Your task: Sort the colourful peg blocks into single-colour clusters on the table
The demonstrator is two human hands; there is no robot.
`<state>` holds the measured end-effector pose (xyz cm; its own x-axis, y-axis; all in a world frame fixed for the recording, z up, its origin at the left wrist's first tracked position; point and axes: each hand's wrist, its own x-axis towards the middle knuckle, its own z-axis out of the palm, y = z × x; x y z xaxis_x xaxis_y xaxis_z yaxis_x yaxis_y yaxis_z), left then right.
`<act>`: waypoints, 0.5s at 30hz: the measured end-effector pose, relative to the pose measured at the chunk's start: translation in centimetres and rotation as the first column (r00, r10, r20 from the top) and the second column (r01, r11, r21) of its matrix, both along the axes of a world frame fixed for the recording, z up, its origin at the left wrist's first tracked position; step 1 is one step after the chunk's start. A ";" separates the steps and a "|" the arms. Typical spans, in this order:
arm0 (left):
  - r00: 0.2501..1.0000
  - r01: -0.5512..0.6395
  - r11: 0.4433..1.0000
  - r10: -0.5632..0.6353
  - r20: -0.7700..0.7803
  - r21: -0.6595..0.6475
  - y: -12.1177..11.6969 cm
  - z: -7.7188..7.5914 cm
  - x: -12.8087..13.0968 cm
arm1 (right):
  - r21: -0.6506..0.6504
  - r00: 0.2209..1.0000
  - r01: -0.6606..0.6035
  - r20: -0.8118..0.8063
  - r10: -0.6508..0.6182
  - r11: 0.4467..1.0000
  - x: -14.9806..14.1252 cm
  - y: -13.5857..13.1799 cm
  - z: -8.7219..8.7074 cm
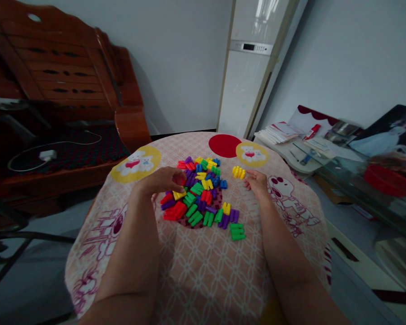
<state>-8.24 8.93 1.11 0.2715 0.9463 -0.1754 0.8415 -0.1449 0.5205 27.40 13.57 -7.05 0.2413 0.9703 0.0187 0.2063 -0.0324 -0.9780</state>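
Note:
A loose pile of plastic building blocks in red, green, purple, blue and yellow lies on the round table. At the pile's left side, my left hand is curled with a red block between its thumb and fingers. To the right of the pile, my right hand pinches the right end of a short yellow row of blocks. A green block lies apart at the pile's near right. My left fingers hide part of the red block.
A patterned cloth covers the table. A wooden bench stands at the left, with a white charger and cable on its seat. Behind is a tall white cabinet unit. Papers and a glass shelf are at the right.

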 end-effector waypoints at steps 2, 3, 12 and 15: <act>0.994 0.039 0.999 -0.041 -0.099 -0.023 -0.1 -0.1 0.4 | -0.008 1.000 0.006 0.000 -0.006 1.000 0.0 0.0 0.1; 0.987 0.040 0.999 -0.045 -0.152 -0.033 0.0 -0.2 0.7 | -0.015 1.000 0.012 0.003 -0.012 1.000 -0.1 0.0 0.2; 0.986 -0.017 1.000 0.018 -0.168 0.012 0.3 -0.4 1.8 | -0.016 0.999 0.008 -0.047 -0.009 1.000 0.2 -0.1 0.0; 0.995 -0.010 1.000 0.012 -0.097 0.015 0.4 -0.4 1.7 | -0.014 0.999 0.012 -0.043 -0.012 1.000 0.2 -0.1 0.0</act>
